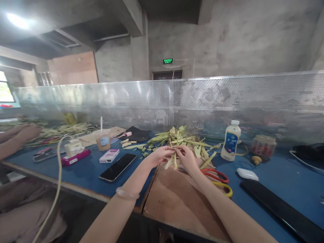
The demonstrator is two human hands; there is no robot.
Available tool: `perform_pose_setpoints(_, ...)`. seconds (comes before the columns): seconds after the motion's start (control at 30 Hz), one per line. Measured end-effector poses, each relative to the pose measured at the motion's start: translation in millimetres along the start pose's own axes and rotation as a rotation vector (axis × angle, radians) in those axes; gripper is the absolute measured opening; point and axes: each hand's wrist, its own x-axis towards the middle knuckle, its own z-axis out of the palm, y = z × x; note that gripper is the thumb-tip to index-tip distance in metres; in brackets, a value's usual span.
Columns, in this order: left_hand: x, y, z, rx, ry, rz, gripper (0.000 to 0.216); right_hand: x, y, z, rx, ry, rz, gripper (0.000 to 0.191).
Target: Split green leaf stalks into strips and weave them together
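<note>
Both hands meet over the brown board (pixel 174 199) on the table, fingers closed around pale green plant strips (pixel 175 162) that look like dried leaf or husk. My left hand (pixel 163 154) pinches the strips from the left, and my right hand (pixel 186 158) pinches them from the right, fingertips almost touching. The strips' cut-looking ends hang below the fingers. Behind the hands lies a loose pile of similar strips (pixel 177 135). Partly under my right forearm rest scissors with red handles (pixel 217 174) and a pair with yellow handles (pixel 227 189).
A milky drink bottle (pixel 231 141), white earbud case (pixel 247 174) and long black case (pixel 275 206) lie right. Left are a phone (pixel 117 167), small box (pixel 109 156), drink cup (pixel 103 141) and power strip (pixel 75 157) with cable. A co-worker's hands (pixel 27 131) are far left. A perforated metal screen (pixel 162 101) stands behind.
</note>
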Motion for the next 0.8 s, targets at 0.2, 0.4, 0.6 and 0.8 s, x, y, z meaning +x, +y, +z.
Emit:
perform_pose_setpoints(0.2, 0, -1, 0, -0.039, 0.004, 0.002, 0.037, 2, 1, -2, 0.005, -0.003, -0.013, 0.02)
perform_pose_setpoints(0.4, -3, 2, 3, -0.073, -0.012, 0.022, 0.038, -2, -6, -2, -0.02, -0.003, -0.019, 0.018)
perform_pose_setpoints(0.6, -3, 2, 2, -0.099, -0.002, 0.02, 0.038, -2, -8, -6, 0.03, -0.063, 0.08, 0.023)
perform_pose_setpoints(0.8, -3, 3, 3, -0.09, 0.02, -0.001, 0.039, 0, -1, -8, 0.071, -0.131, 0.053, 0.028)
